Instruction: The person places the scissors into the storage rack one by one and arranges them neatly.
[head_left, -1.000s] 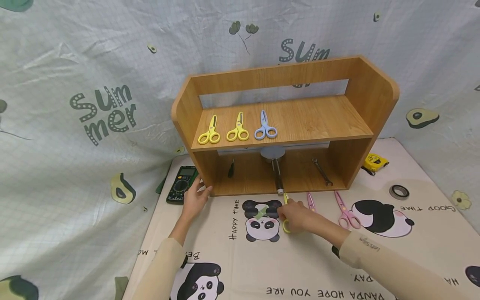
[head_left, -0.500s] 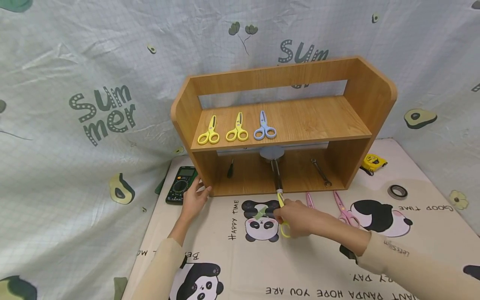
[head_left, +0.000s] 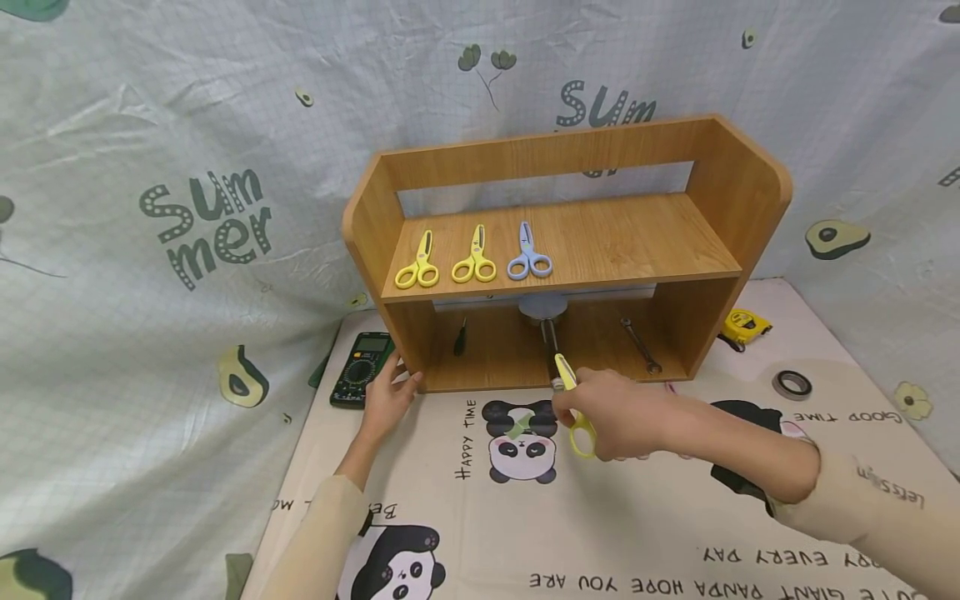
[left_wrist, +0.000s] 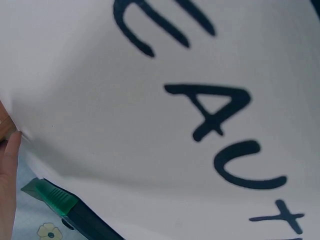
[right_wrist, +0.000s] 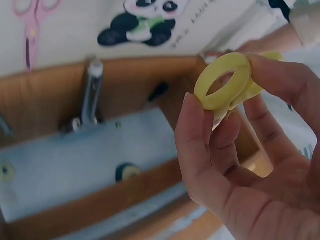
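My right hand (head_left: 622,412) pinches yellow scissors (head_left: 565,372) by the handles, blades pointing up and away, in front of the shelf's lower level. In the right wrist view, a yellow finger ring (right_wrist: 240,65) sits between thumb and fingers; the blades are hidden there. My left hand (head_left: 387,396) touches the lower left corner of the wooden shelf (head_left: 637,237), next to a green-and-black multimeter (head_left: 362,371). On the upper level lie two yellow scissors (head_left: 417,271) and blue scissors (head_left: 529,258).
The lower level holds a screwdriver (head_left: 461,337), a round grey metal tool (head_left: 543,307) with a dark handle, and a wrench (head_left: 641,346). A tape measure (head_left: 745,328) and a metal ring (head_left: 792,384) lie right. Pink scissors (right_wrist: 32,32) show in the right wrist view.
My right hand has lifted the yellow scissors from the table toward the shelf. The forearm now covers most of the pink scissors. My left hand has stayed put.
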